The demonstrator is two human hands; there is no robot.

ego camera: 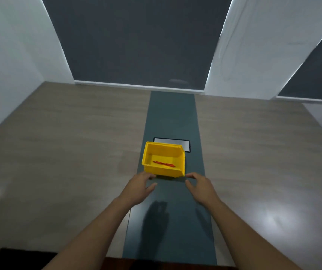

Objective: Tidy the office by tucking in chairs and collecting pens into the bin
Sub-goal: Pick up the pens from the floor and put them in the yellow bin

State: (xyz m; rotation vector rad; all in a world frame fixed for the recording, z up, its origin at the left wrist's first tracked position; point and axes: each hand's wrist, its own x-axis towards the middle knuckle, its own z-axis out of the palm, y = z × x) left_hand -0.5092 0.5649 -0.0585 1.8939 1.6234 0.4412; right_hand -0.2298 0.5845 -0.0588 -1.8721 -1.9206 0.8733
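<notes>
Head view shows the yellow plastic bin [163, 159] sitting on the dark green strip [172, 117] that runs down the middle of the bench [68, 133], with one red pen [163, 164] lying flat on its floor. Behind it, at 1 o'clock, there's a small white panel with a black border [183, 143]. Left hand [139, 187] is at the bin's 7 o'clock corner, right hand [199, 187] at 5 o'clock. Both grips are released, fingers spread, holding nothing; the fingertips look just beside the front wall, maybe brushing it. I'd guess the bin is light, stiff and a bit slick, so take it by the side walls or under the rim, and keep it level so the pen doesn't roll.
</notes>
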